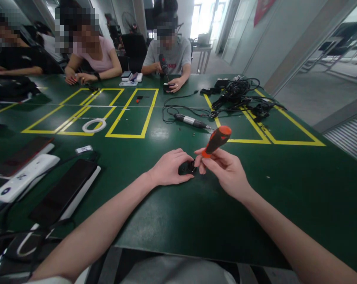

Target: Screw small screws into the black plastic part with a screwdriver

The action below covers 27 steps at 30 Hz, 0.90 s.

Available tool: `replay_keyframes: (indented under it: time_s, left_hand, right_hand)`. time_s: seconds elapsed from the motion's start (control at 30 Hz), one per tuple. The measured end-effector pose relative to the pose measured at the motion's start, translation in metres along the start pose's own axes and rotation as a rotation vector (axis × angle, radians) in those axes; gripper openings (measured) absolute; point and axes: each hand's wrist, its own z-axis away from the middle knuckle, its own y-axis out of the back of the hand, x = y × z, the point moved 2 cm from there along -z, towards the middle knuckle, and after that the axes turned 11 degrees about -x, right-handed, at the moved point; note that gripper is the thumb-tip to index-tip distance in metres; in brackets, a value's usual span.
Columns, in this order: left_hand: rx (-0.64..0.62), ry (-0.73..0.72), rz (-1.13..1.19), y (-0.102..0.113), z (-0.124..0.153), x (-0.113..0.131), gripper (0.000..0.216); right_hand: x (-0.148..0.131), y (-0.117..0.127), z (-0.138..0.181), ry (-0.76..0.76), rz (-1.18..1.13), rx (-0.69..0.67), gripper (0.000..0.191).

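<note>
My right hand (pixel 226 171) is closed round an orange and black screwdriver (pixel 216 141), its handle pointing up and away and its tip down at a small black part (pixel 186 168). My left hand (pixel 169 167) is curled over that black part and holds it down on the green table (pixel 172 213). The two hands almost touch above the part, and most of it is hidden by my fingers.
An electric screwdriver (pixel 190 121) with its cable lies just beyond my hands. A tangle of black cables (pixel 240 96) sits far right. Phones and power banks (pixel 33 177) lie at left, and a white ring (pixel 94 125) in the yellow-taped boxes. Other people sit across the table.
</note>
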Motion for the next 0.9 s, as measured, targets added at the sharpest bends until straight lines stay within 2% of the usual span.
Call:
replay_keyframes:
  time_s: [0.13, 0.33, 0.53, 0.67, 0.8, 0.9]
  left_hand:
    - [-0.001, 0.004, 0.006, 0.001, 0.001, 0.001, 0.026]
    - [0.012, 0.0, 0.017, -0.001, 0.003, 0.001, 0.026]
    - [0.005, 0.017, 0.067, -0.002, 0.006, 0.003, 0.024]
    - [0.0, 0.022, 0.105, 0.0, 0.007, 0.005, 0.02]
    - [0.019, 0.039, 0.071, 0.001, 0.01, 0.004, 0.025]
    - [0.013, 0.025, 0.041, 0.001, 0.011, 0.003, 0.024]
  right_hand:
    - [0.0, -0.003, 0.006, -0.006, 0.024, 0.048, 0.029]
    - [-0.004, -0.004, 0.008, 0.046, 0.117, 0.065, 0.011]
    - [-0.001, -0.008, 0.01, 0.018, -0.028, 0.031, 0.016]
    - [0.0, -0.012, 0.012, 0.038, -0.108, 0.057, 0.022]
    - [0.0, -0.014, 0.009, -0.023, -0.057, 0.109, 0.022]
    - [0.0, -0.015, 0.007, 0.0, -0.012, 0.131, 0.018]
